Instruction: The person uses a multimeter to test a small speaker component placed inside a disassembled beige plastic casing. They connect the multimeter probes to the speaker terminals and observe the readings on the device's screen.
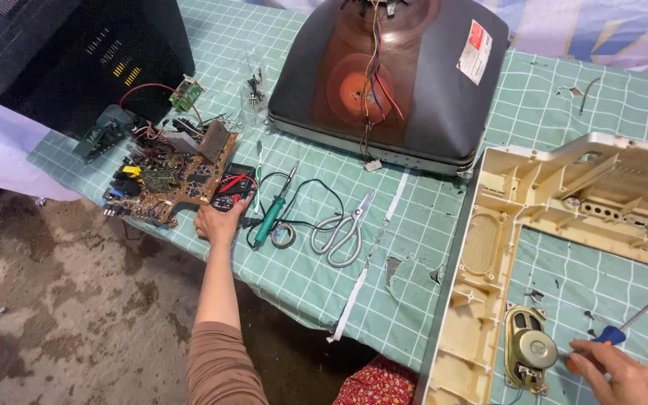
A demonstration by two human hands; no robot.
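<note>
Right hand (620,375) curls loosely around a blue-handled screwdriver (634,319) beside an oval speaker (530,350), while the left hand (219,220) grips a black multimeter (232,196) whose red lead could snag the brown circuit board (166,180)

Left arm is showing a brownish-mauve sleeve (219,367) — snug knit, ending around the elbow, forearm below it going bare. Left hand (219,221) and right hand (624,379) are wearing no gloves — orange polish is showing on a right fingernail. Red floral-print clothing (376,384) is peeking in below.
</note>
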